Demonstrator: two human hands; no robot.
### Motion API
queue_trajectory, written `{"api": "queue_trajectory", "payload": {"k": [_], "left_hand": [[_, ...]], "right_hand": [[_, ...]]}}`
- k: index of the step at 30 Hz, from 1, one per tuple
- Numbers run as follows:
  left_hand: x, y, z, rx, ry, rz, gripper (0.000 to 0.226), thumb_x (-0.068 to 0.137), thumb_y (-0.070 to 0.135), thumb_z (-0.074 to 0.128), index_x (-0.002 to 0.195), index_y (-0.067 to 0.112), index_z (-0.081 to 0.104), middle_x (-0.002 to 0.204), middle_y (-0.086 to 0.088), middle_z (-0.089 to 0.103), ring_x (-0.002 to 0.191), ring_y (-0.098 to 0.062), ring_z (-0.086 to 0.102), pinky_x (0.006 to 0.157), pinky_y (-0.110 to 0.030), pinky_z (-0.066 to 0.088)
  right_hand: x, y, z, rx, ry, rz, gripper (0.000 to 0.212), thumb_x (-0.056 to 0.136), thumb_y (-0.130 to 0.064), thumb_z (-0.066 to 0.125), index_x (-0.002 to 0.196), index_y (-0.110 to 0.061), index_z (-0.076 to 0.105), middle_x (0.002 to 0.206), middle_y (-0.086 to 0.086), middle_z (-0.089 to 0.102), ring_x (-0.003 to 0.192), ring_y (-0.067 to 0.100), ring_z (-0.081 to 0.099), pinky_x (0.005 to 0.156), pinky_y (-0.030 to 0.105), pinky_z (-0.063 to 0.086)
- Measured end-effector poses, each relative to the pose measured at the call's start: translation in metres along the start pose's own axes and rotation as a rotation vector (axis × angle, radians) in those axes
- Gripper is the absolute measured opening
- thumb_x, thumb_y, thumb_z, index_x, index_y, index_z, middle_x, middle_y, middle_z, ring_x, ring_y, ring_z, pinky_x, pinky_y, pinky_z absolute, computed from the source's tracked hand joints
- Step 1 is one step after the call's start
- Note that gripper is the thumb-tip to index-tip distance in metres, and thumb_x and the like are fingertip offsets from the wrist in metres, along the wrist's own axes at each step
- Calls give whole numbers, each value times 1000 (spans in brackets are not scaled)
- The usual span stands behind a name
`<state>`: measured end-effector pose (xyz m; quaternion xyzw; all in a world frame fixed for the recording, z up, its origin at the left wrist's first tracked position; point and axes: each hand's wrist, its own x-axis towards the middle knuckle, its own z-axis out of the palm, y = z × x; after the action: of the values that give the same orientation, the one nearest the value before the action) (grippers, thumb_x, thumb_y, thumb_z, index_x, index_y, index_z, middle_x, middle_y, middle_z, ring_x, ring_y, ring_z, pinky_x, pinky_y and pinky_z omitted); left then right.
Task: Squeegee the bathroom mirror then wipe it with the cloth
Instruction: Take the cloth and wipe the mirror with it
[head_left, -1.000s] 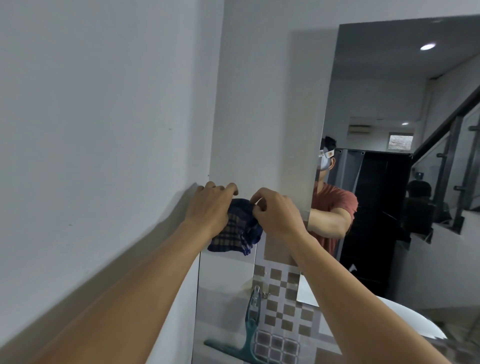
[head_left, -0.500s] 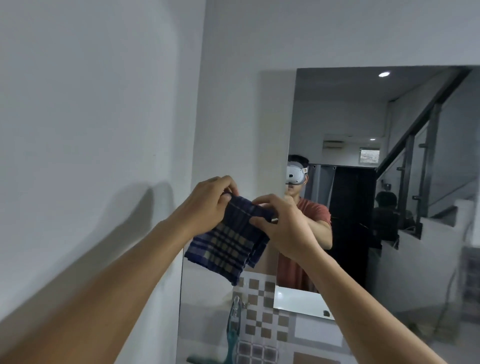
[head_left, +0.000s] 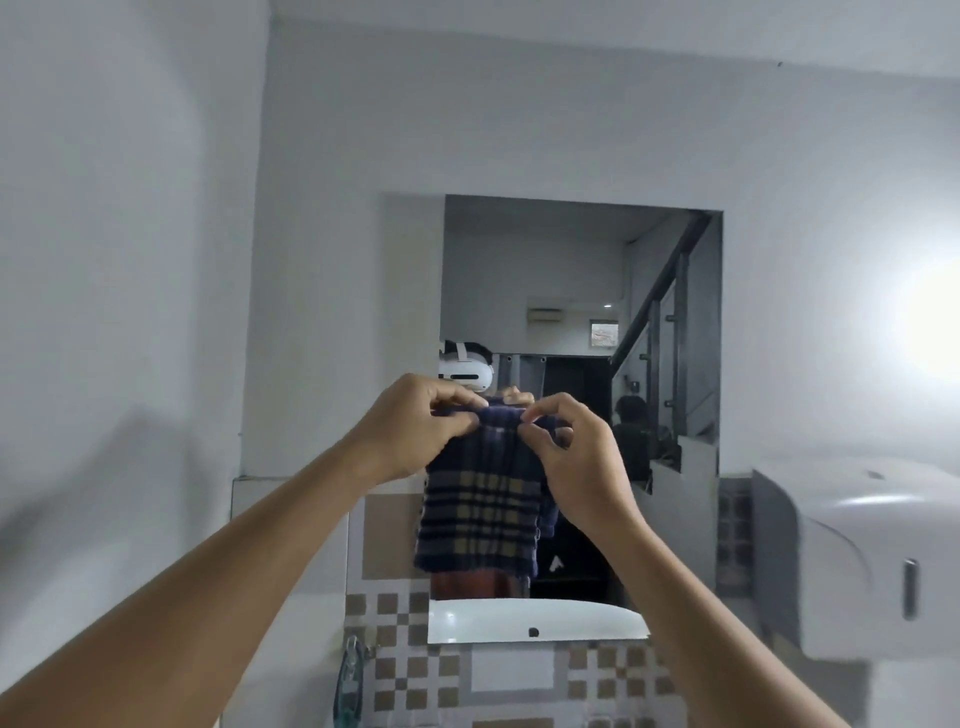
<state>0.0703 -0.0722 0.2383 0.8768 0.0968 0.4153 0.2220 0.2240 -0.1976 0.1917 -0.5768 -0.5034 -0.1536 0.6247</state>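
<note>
Fingers of both hands are pinched on the top edge of the cloth, so neither hand is free.

Low on the left, a teal handle that I take for the squeegee hangs against the tiled wall, well apart from both hands. That suggests the squeegee pass is done and the wiping is about to begin.

The left hand holds one end of the gathered top edge. The dark checked cloth hangs down from it as a loose sheet in front of the lower left part of the mirror. It seems to be near the glass and not on it. The right hand pinches the other end, just beside the left.

Further right, a white dispenser stands out from the wall beside the mirror's right edge.

The main risk, as I judge it, lies in the hold. It is a fingertip pinch on a bunched hem. If one hand lets go before the other has a full palm grip, the cloth may slip and drop toward the sink below. If the cloth is wiped as a dangling sheet, only part of it would press on the glass, which would leave streaks. A wide stroke to the right could also knock the right forearm against the dispenser.
</note>
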Motion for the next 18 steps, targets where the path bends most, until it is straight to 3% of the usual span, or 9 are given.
{"api": "queue_trajectory", "payload": {"k": [3, 5, 7, 9, 11, 13, 15, 18], "left_hand": [[24, 25, 16, 18, -8, 20, 15, 91, 19, 69, 99, 26, 79, 107, 7, 74, 102, -14, 66, 97, -37, 53], [38, 40, 24, -2, -2, 26, 15, 90, 19, 70, 99, 25, 79, 106, 6, 75, 102, -14, 67, 97, -35, 52], [47, 54, 29, -48, -10, 20, 14, 90, 18, 70, 99, 25, 79, 102, 5, 75, 99, -14, 67, 95, -33, 53], [53, 65, 31, -152, -48, -3, 14, 91, 14, 69, 100, 20, 79, 100, -1, 76, 100, -18, 69, 94, -34, 55], [56, 73, 29, -279, -97, -21, 15, 93, 11, 68, 101, 16, 78, 101, -7, 76, 103, -25, 70, 96, -41, 57], [60, 78, 26, -358, -119, -33, 15, 93, 10, 67, 102, 14, 78, 104, -11, 75, 107, -29, 68, 96, -47, 56], [63, 83, 19, -390, -131, -38, 16, 93, 10, 67, 103, 14, 77, 105, -13, 74, 109, -31, 66, 97, -46, 56], [66, 90, 8, -401, -170, -7, 18, 94, 12, 64, 108, 16, 76, 104, -10, 75, 102, -26, 69, 91, -39, 58]], "right_hand": [[-14, 5, -7, -145, 222, -68, 9, 97, -25, 65, 105, -26, 70, 115, -10, 61, 104, 2, 59, 92, 39, 56], [-23, 5, -4, -268, 217, -8, 40, 99, -48, 54, 130, -24, 63, 147, 0, 45, 133, 11, 45, 109, 42, 46], [-28, 2, 2, -373, 145, 58, 74, 94, -70, 37, 154, -29, 36, 169, 1, 9, 154, 20, 12, 120, 48, 30], [-25, 2, 7, -390, 128, 35, 88, 88, -79, 23, 161, -33, 9, 169, 0, -13, 156, 22, -7, 124, 51, 18], [-18, 3, 9, -385, 154, -10, 87, 89, -78, 21, 159, -36, -9, 167, 0, -22, 155, 25, -15, 125, 49, 6], [-10, 6, 11, -395, 208, -78, 81, 96, -71, 27, 157, -37, -15, 166, 0, -23, 155, 26, -17, 123, 44, 0], [-2, 12, 13, -410, 278, -169, 77, 103, -58, 34, 157, -37, -17, 165, -1, -22, 155, 27, -15, 125, 43, 3], [15, 19, 14, -361, 373, -288, 69, 108, -43, 35, 158, -37, -13, 168, -3, -12, 157, 27, -4, 125, 50, 19]]}}
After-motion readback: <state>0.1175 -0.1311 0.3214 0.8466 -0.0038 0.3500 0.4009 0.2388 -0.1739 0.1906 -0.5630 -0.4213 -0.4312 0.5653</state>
